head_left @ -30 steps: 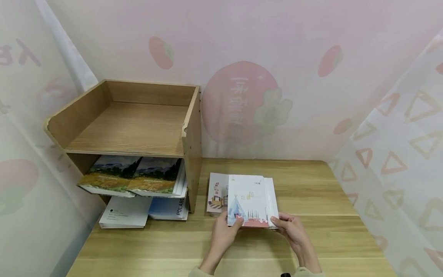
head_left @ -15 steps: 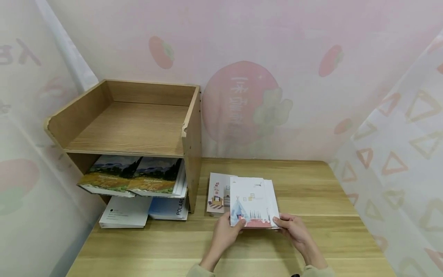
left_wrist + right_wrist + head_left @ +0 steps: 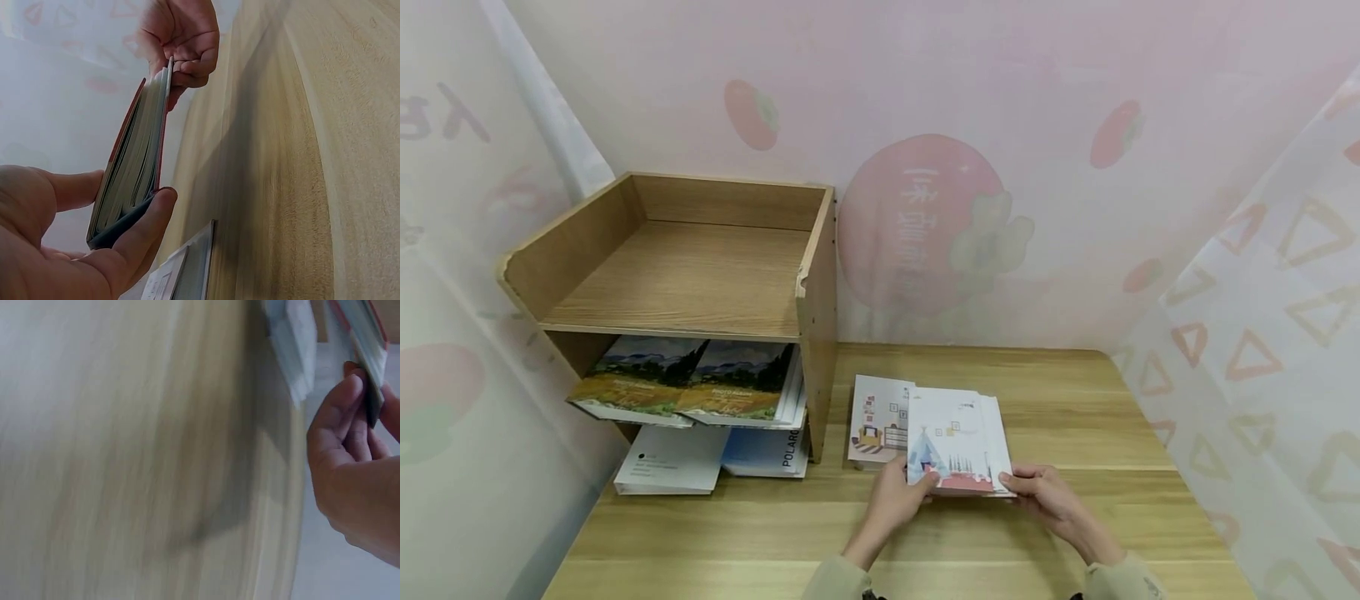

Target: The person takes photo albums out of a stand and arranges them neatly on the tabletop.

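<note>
Both left hand (image 3: 892, 500) and right hand (image 3: 1049, 498) grip a white rectangular tent-printed album (image 3: 953, 446) at twelve o'clock, its long axis twelve-to-six.

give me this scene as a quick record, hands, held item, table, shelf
left hand: grips lower left corner of tent-print album
right hand: grips that album's lower right corner
held item: tent-print album, raised off table
on table: room-print album, partly behind held one
shelf unit: two landscape-cover albums; below, white album, blue album
</note>
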A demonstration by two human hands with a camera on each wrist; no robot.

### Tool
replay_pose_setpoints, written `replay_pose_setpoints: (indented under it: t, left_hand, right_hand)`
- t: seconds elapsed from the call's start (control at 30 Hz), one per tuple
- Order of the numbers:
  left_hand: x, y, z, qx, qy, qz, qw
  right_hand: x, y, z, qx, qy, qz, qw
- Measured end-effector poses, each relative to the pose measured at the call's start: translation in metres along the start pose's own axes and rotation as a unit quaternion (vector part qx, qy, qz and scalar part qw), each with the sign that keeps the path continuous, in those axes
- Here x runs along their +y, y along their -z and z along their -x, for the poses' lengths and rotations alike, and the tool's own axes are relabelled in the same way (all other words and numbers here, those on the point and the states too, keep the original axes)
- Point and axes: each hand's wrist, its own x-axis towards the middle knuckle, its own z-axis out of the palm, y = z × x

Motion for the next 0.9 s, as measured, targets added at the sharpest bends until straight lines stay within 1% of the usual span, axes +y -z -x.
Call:
replay_pose_setpoints:
  t: [0.1,0.23,0.37,0.5,0.57,0.73,0.9]
  left_hand:
    - [-0.001,0.0,-0.004,-0.009,0.008,0.005,0.9999]
    - [-0.001,-0.002,-0.009,-0.022,0.014,0.003,0.9997]
    - [0.001,-0.004,-0.015,-0.031,0.024,-0.012,0.9992]
    - [0.004,-0.008,-0.023,-0.032,0.027,-0.032,0.9986]
    - [0.005,-0.011,-0.027,-0.036,0.02,-0.037,0.9985]
    - [0.008,-0.02,-0.037,-0.051,0.011,-0.046,0.9976]
    - [0.01,-0.031,-0.047,-0.05,0.024,-0.054,0.997]
  right_hand:
    - [0.0,0.007,-0.002,-0.012,-0.01,0.007,0.9999]
    - [-0.001,0.015,-0.008,-0.015,-0.023,0.018,0.9995]
    - [-0.005,0.024,-0.013,-0.013,-0.035,0.015,0.9992]
    - [-0.007,0.034,-0.018,-0.01,-0.042,0.013,0.999]
    - [-0.008,0.04,-0.021,-0.009,-0.043,0.019,0.9989]
    - [-0.008,0.055,-0.024,0.006,-0.043,0.043,0.9981]
    - [-0.008,0.066,-0.026,0.03,-0.047,0.04,0.9977]
